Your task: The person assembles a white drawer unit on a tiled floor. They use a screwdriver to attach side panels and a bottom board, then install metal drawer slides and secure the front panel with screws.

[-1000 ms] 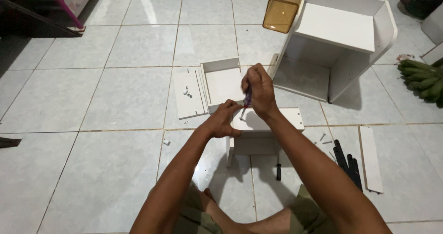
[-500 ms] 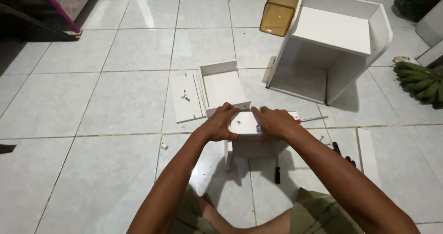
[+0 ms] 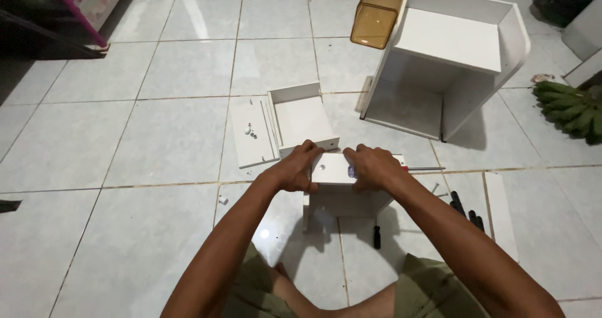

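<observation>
Both hands, left hand (image 3: 300,167) and right hand (image 3: 370,166), had fingers wrapped around the white panel (image 3: 332,169), which likely needed steady, level pressure between them.

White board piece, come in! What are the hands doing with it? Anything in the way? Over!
Left hand and right hand both grip the white board piece. Screwdriver lies beside the right hand. Nothing blocking.
</observation>
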